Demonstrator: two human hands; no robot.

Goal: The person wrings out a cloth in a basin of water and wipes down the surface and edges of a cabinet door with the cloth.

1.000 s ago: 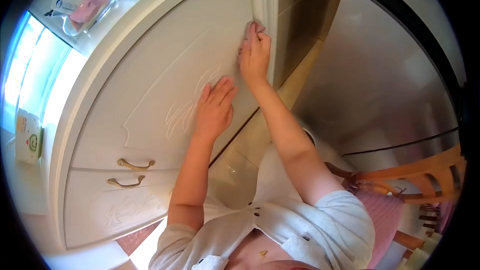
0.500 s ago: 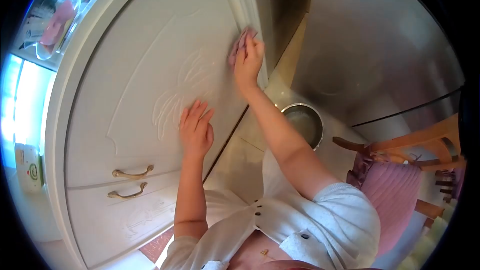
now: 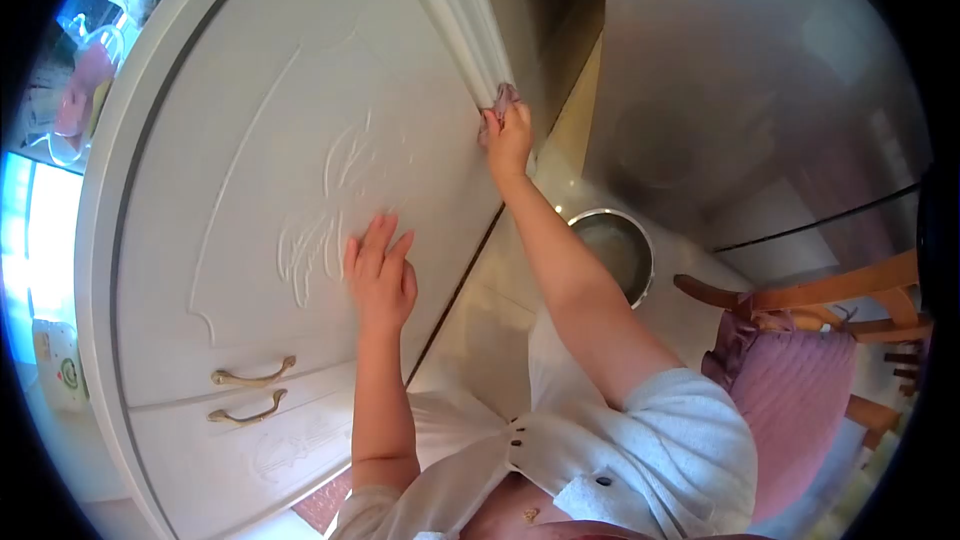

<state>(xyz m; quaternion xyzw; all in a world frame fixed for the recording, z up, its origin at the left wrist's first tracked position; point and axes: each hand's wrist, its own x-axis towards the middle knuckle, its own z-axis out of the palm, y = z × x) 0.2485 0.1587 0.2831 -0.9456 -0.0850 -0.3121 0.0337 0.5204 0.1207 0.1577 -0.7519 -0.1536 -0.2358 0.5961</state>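
A pinkish-purple cleaning cloth point(image 3: 506, 96) is bunched in my right hand point(image 3: 510, 144), whose fingers wrap round it. It presses against the pale ribbed edge trim point(image 3: 462, 20) of a white cabinet, close to the floor end. My left hand point(image 3: 380, 275) lies flat on the cabinet door point(image 3: 250, 230), fingers apart, beside the raised leaf-like carving point(image 3: 312, 250). Part of the cloth is hidden behind my right fingers.
A round metal basin point(image 3: 622, 255) with liquid stands on the floor near my right forearm. Beyond it rises a large shiny metallic panel point(image 3: 740, 90). At right is a wooden chair point(image 3: 840, 285) with a pink cushion point(image 3: 790, 380). Brass handles point(image 3: 254, 372) stick out from the cabinet.
My right hand has moved the cloth slightly down and right along the trim. My left hand stays spread on the door. The view has shifted slightly.
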